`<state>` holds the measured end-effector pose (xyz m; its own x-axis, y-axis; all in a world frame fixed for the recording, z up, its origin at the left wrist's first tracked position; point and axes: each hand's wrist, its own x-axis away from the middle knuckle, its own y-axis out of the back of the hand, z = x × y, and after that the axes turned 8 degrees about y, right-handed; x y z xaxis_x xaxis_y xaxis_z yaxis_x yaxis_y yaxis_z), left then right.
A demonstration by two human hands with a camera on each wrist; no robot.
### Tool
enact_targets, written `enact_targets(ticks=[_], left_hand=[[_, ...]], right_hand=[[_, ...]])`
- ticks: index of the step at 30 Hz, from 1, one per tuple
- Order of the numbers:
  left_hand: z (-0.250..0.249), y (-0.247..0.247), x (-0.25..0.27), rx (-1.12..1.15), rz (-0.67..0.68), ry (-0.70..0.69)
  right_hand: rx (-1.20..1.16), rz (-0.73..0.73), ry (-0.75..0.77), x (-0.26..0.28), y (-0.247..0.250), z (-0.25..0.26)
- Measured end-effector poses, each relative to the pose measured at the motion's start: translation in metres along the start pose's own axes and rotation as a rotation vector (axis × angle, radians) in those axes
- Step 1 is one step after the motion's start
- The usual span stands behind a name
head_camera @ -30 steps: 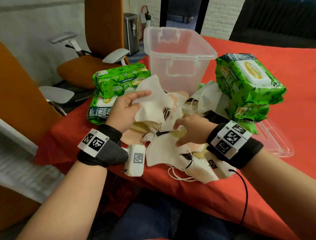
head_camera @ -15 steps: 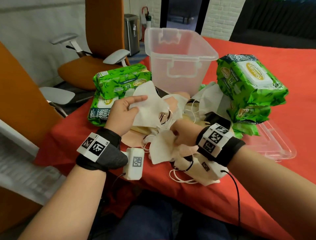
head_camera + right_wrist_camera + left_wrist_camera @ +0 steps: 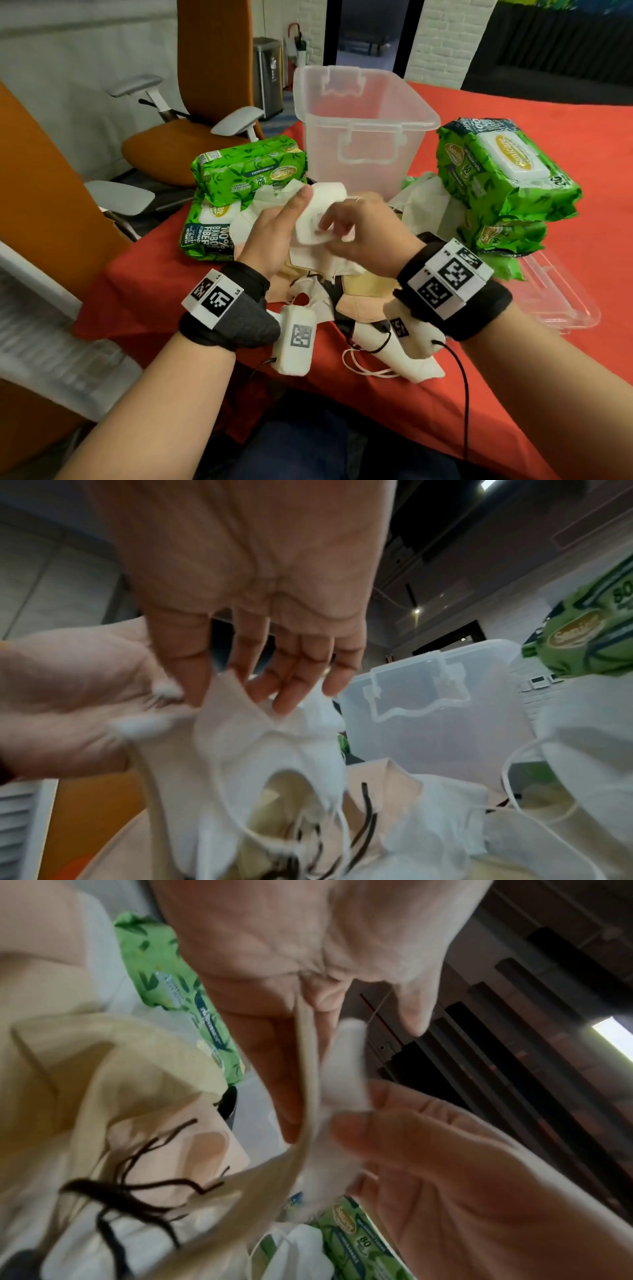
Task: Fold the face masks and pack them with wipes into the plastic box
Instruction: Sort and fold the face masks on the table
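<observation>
Bench point(image 3: 513, 113) crowded: box point(image 3: 363, 113) at twelve o'clock, wipes point(image 3: 503, 178) at two and ten. At centre, mask point(image 3: 320, 219) pinched between left hand point(image 3: 274, 236) and right hand point(image 3: 363, 236) fingers. Could snag dangling loops, undoing the fold.

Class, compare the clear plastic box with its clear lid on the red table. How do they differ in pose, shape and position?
The plastic box stands upright at the far middle of the table, while the lid lies flat at the near right. The box is deep with tall walls; the lid is shallow. The box stands clear of the packs beside it; the lid lies partly under the right-hand stack of green wipes packs. Both are clear plastic.
</observation>
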<state>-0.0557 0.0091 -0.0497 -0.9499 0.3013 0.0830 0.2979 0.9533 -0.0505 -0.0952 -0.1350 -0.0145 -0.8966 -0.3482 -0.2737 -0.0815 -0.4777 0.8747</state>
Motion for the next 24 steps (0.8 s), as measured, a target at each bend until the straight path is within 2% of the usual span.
enact_targets(ticks=[2, 3, 7, 9, 13, 15, 17, 19, 24], left_hand=[[0.004, 0.002, -0.003, -0.045, -0.028, -0.021], [0.006, 0.004, -0.005, -0.084, -0.05, -0.031], [0.01, 0.012, -0.006, -0.126, -0.05, -0.05], [0.009, 0.01, -0.004, -0.123, -0.028, -0.05], [0.006, 0.006, 0.0, -0.078, 0.007, -0.057], [0.003, 0.009, 0.001, -0.028, -0.005, -0.072], [0.001, 0.013, 0.001, 0.013, -0.007, -0.083], [-0.002, 0.013, 0.003, 0.015, 0.014, -0.113], [-0.001, 0.004, 0.009, -0.062, 0.095, -0.176]], right_hand=[[-0.059, 0.107, 0.033, 0.002, -0.002, -0.003], [-0.116, 0.076, 0.023, 0.003, -0.001, -0.007], [-0.226, -0.291, -0.133, -0.002, 0.009, -0.026], [-0.23, -0.305, -0.18, -0.005, 0.009, -0.03], [-0.364, -0.396, -0.092, -0.007, 0.006, -0.028], [-0.533, -0.378, -0.06, -0.006, 0.01, -0.027], [-0.692, -0.282, -0.034, -0.004, 0.013, -0.025], [-0.715, -0.231, -0.035, -0.003, 0.013, -0.026], [-0.636, -0.269, -0.083, -0.01, 0.005, -0.025]])
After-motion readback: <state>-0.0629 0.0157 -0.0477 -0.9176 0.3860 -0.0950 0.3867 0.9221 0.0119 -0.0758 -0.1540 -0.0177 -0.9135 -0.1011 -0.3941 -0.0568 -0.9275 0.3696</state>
